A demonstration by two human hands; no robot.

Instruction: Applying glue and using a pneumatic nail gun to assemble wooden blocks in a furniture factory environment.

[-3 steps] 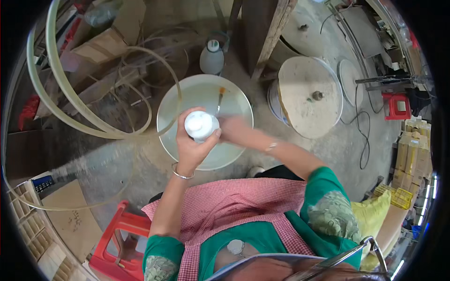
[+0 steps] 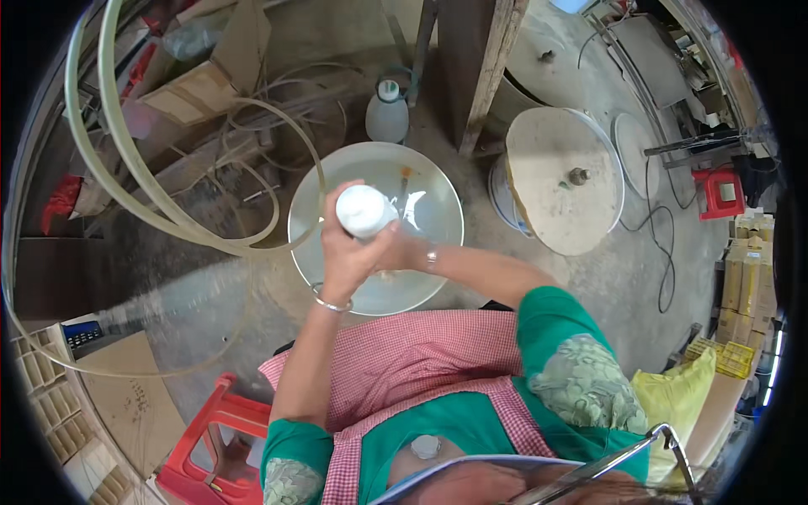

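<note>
My left hand (image 2: pixel 343 259) is wrapped round a white, round-topped container (image 2: pixel 364 210), perhaps a bottle or jar, seen from above. It is held over a wide pale basin (image 2: pixel 303 231) with shallow liquid in it. My right hand (image 2: pixel 406 251) comes in from the right, close against the near right side of the container and my left hand. Its fingers are smeared and partly hidden, so what they hold does not show. An orange-brown spot (image 2: pixel 406 172) lies at the basin's far side.
Coiled clear hose (image 2: pixel 160 215) loops at the left. Behind the basin stands a whitish plastic jug (image 2: pixel 387 118). To the right is a drum with a pale round lid (image 2: pixel 564 181). A red stool (image 2: pixel 210 454) sits at lower left, and a yellow sack (image 2: pixel 673 400) at lower right.
My right hand has swung nearer and leftward, from the container's right side to just below it. The container has tilted slightly. The whole view has shifted a little.
</note>
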